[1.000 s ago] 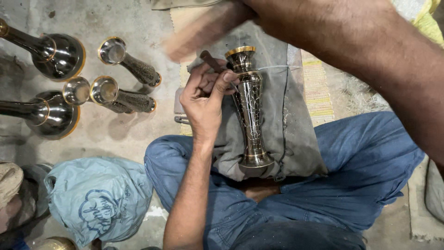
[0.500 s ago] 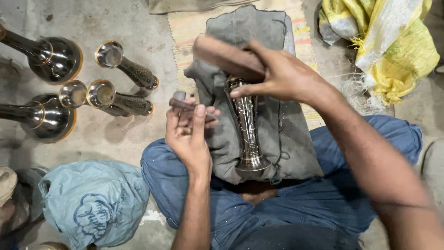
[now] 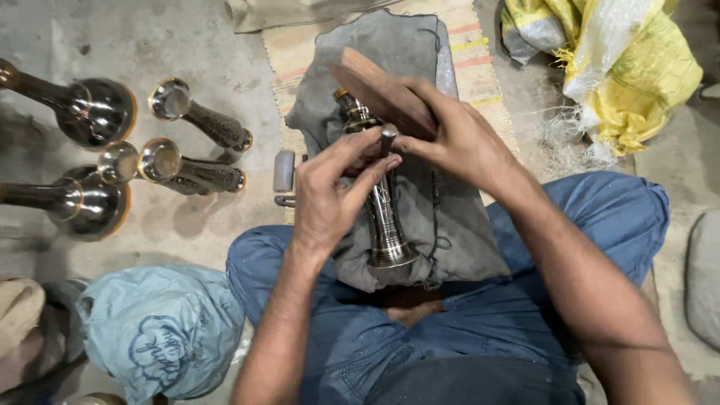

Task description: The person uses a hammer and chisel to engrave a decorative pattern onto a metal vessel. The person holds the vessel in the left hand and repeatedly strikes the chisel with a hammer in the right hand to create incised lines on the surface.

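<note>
A slim engraved metal vase (image 3: 384, 217) lies on a grey cloth (image 3: 442, 225) across my lap, its gold-rimmed mouth pointing away from me. My left hand (image 3: 330, 199) rests on the vase's upper part, and its fingers pinch a small metal punch (image 3: 388, 137) that stands on the vase. My right hand (image 3: 461, 142) grips a flat brown wooden block (image 3: 379, 88), held tilted just above the vase's mouth. Its thumb reaches toward the punch. The vase's neck is partly hidden behind my fingers.
Several brass vases (image 3: 199, 120) and wide-based metal pieces (image 3: 82, 202) lie on the concrete floor at the left. A small metal tool (image 3: 283, 171) sits beside the striped mat (image 3: 480, 56). A pale blue cloth bag (image 3: 161, 330) is at lower left, and a yellow sack (image 3: 630, 67) at upper right.
My right hand has come in from above with the wooden block and now sits close over the vase's top. My left hand has shifted onto the vase with the punch.
</note>
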